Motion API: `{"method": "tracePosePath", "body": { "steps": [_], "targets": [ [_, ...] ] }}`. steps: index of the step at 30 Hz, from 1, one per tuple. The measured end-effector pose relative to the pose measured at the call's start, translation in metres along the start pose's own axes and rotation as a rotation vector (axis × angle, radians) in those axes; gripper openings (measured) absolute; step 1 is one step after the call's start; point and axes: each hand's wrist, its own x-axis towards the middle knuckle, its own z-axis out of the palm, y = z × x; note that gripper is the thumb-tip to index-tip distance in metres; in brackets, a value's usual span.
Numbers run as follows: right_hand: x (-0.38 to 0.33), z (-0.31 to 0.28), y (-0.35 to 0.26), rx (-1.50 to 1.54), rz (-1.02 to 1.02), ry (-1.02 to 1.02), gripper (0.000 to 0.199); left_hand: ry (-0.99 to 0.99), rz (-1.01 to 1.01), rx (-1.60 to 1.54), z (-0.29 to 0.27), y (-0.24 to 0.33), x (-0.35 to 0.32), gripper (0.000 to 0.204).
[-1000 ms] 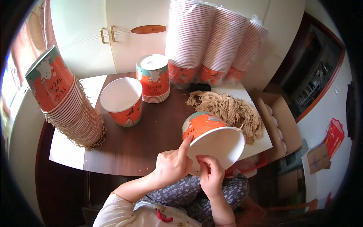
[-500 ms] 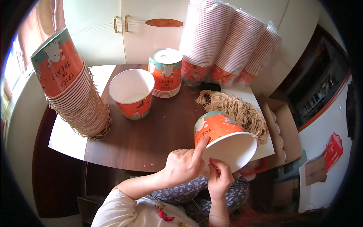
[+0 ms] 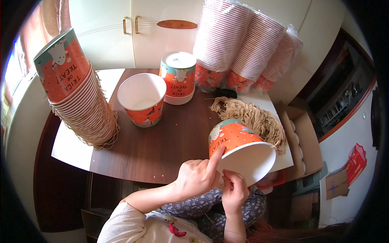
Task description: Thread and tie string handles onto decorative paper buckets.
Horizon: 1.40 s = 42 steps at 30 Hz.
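An orange and teal paper bucket [image 3: 231,139] lies tipped over in front of me, its white mouth facing me and to the right. My left hand [image 3: 197,175] grips it at the near left of the rim, with the index finger stretched along the printed outside and the other fingers curled. Close to that same part of the rim, my right hand [image 3: 235,191] is closed in a pinch, thumb against index finger. Whatever lies between those fingertips is too small to make out. Behind the bucket rests a bundle of tan string [image 3: 255,119].
An upright paper bucket [image 3: 142,97] and a short upside-down stack [image 3: 178,79] stand on the brown table [image 3: 137,162]. At left leans a tall bucket stack [image 3: 81,101] with string draped around it. Plastic-wrapped stacks [image 3: 227,36] stand behind; a cardboard box [image 3: 302,137] is at right.
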Motion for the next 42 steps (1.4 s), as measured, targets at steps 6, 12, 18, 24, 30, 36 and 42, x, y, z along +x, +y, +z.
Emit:
{"method": "tracePosePath", "body": {
  "steps": [6,12,18,24,30,36,42],
  "targets": [
    [0.000,0.000,0.001,-0.057,-0.028,0.021,0.018,0.007,0.004,-0.009,0.001,0.000,0.000,0.063],
    [-0.001,0.001,0.002,-0.043,-0.019,0.006,0.018,0.007,0.000,-0.022,0.001,0.000,0.001,0.062],
    [-0.001,0.000,0.001,-0.062,-0.039,-0.020,0.021,0.005,0.000,-0.018,0.002,-0.001,0.002,0.061],
    [-0.005,-0.003,0.004,-0.065,-0.041,-0.092,0.019,0.000,-0.053,-0.064,0.000,-0.001,0.006,0.058],
    [0.000,-0.012,0.001,-0.068,-0.101,-0.242,0.017,-0.018,-0.118,-0.027,0.001,-0.004,0.008,0.059],
    [0.002,-0.017,-0.003,-0.112,-0.192,-0.381,0.025,-0.038,-0.174,0.002,0.000,-0.006,0.011,0.059],
    [0.006,-0.020,0.000,-0.033,-0.153,-0.371,0.023,-0.075,-0.207,-0.030,0.005,-0.012,0.015,0.058]
  ]
}}
